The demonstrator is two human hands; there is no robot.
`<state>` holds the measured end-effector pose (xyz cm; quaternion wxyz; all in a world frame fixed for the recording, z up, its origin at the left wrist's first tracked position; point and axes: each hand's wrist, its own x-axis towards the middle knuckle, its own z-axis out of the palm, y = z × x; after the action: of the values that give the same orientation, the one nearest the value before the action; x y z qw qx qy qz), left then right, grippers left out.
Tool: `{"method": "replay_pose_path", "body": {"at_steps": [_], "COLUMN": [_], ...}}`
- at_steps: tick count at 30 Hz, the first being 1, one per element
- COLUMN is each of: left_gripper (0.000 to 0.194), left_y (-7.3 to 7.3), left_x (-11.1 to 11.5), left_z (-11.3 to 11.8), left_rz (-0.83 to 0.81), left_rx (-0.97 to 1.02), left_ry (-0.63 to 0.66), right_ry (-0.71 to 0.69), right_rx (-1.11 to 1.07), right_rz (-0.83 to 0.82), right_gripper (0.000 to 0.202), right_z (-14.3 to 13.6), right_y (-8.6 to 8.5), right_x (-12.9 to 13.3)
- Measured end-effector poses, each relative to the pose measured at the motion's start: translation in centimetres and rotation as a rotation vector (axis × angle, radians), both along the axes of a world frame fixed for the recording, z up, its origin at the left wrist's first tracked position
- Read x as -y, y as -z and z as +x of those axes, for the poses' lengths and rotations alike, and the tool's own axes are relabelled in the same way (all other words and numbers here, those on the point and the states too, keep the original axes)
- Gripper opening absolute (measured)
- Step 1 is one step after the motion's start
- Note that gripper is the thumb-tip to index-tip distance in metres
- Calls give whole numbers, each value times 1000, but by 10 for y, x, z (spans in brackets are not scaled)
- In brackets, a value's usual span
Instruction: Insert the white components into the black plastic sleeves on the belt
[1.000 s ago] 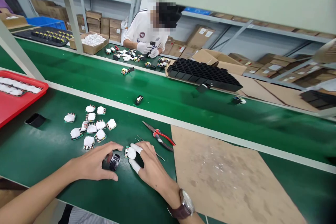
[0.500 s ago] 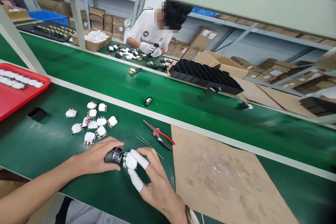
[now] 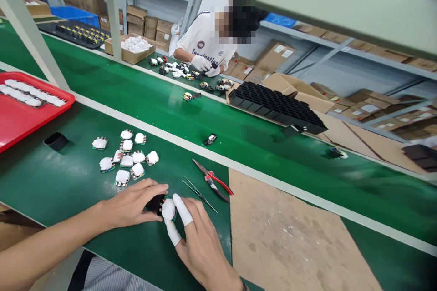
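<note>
My left hand is closed around a small black plastic housing, its open end turned to the right. In my right hand, thumb and index finger, both in white finger cots, pinch a small circuit board topped with a white lump. The board's left edge is at the housing's mouth; how far it sits inside is hidden. Beyond my left hand lies a group of several similar white-topped boards. Tweezers and red-handled pliers rest to the right of them.
A red tray with rows of white-topped parts and a black housing are at left. A cardboard sheet covers the right side. Across the green conveyor belt, a gloved co-worker handles a dark part beside a black tray.
My right hand has brought the board leftward against the housing's mouth, and the gap between them has closed. The housing has turned slightly. The camera view has shifted a little.
</note>
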<state>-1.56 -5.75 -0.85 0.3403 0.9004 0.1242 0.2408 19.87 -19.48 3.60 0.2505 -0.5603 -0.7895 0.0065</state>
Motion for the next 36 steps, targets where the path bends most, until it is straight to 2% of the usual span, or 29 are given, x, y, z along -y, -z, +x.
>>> {"method": "replay_pose_path", "body": {"at_steps": [6,11,19,22,28,36], "left_gripper": [69,66,77,76,75,77], "left_y": [-4,-4,-2,-3,-5,-2], "left_x": [1,1,0,1,1,0], "left_z": [0,1,1,2,4,5], "left_rz": [24,67,-19,-36,-63,-45], "left_rx": [-2,9,4,-1,-9,-12], "left_ry": [7,0,2,4,9,9], "right_ry": [-9,-6,-15,-17,-36,-53], "right_rx": [118,187,136,146,125,83], "right_rz": [7,23,-29,-35,-43,-48], "right_gripper": [57,51,48,49,34,31], "right_z": [-5,-8,-1,1,3,4], "right_y": [-13,-15,-23,-25,-24,-25], "right_x": [-3,-8,-5,-2,-1,-1]}}
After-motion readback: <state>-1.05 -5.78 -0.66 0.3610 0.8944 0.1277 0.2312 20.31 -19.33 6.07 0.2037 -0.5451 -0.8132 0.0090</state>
